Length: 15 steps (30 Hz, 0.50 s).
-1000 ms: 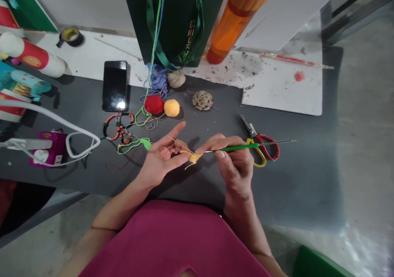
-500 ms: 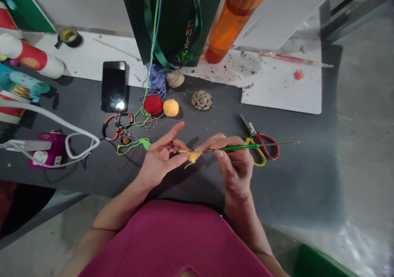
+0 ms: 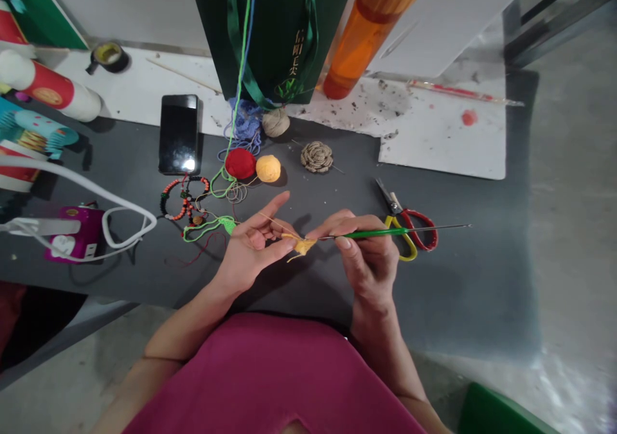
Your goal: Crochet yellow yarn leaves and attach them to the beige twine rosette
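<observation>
Between both hands, yellow crochet piece (image 3: 304, 247), left hand (image 3: 245, 254) pinching it, right hand (image 3: 370, 260) gripping green hook (image 3: 378, 233).

two hands (image 3: 370, 257), one hook (image 3: 396, 231) and one yellow piece (image 3: 304, 247) are showing near; three yarn balls (image 3: 268, 168), one rosette (image 3: 317, 157) and one phone (image 3: 178, 134) are lying beyond, one pair of scissors (image 3: 394, 208) right.

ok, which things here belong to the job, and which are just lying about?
In the job: hook, in right hand; yellow piece, in left hand; probably yellow ball.
Lying about: phone, bracelets, red ball, rosette, orange bottle; scissors apparently too.
</observation>
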Available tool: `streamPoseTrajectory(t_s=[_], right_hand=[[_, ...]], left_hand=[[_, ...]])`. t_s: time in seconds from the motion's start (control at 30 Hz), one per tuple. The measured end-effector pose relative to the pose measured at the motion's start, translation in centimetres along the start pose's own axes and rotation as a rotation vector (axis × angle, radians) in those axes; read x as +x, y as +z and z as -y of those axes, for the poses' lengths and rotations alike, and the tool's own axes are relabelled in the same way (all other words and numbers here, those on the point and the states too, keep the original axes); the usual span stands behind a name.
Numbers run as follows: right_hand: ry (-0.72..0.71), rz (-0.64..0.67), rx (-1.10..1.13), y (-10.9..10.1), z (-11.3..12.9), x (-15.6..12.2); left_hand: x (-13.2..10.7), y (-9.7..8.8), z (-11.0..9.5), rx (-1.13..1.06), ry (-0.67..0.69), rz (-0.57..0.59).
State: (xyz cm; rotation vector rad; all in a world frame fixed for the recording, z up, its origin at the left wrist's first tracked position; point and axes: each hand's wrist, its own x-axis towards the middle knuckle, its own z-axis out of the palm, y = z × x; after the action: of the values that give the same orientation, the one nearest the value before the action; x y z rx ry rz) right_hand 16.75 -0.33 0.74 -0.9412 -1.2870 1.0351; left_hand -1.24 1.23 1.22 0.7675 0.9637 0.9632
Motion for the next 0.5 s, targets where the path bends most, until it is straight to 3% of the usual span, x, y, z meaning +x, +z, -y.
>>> streamPoseTrajectory(t_s=[0.5], right_hand=[[-0.048,0.008,-0.140,-0.17,-0.18,-0.25]], left_hand=[[0.11,0.01,0.04,-0.020,-0.037,-0.053]])
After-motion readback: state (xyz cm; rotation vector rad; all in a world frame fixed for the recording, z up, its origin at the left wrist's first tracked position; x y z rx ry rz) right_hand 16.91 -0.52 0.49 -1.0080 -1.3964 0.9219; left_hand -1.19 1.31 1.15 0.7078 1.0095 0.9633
